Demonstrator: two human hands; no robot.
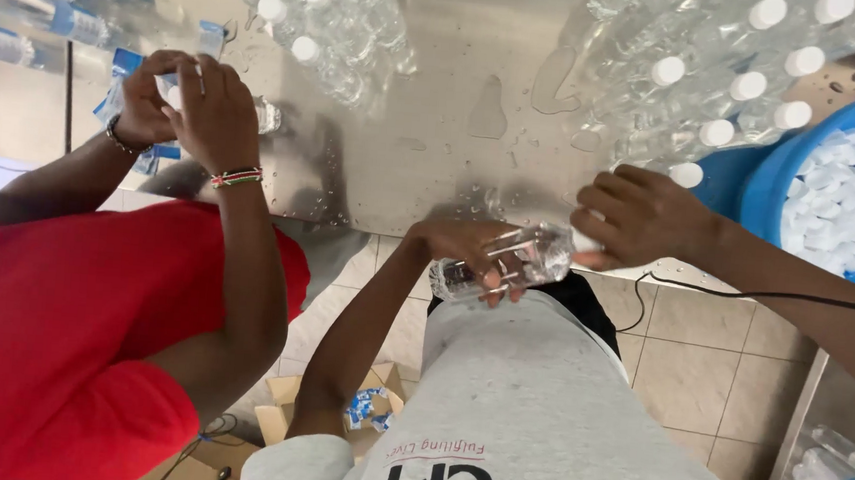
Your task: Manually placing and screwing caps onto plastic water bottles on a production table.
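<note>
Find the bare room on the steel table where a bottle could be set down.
The steel table is bare in the middle strip, between the bottle cluster near the co-worker's hands and the capped bottle heap. The right is crowded by the heap and blue tub.

Open lane down the middle of the bench, crowded on both flanks.

The wet steel bench (457,102) lies bare in a central strip between two banks of capped clear bottles (720,80) and (313,12). A blue tub of white caps (842,189) blocks the right edge. A co-worker's hands (191,103) in a red sleeve fill the left side, just beside labelled bottles (43,3).
</note>
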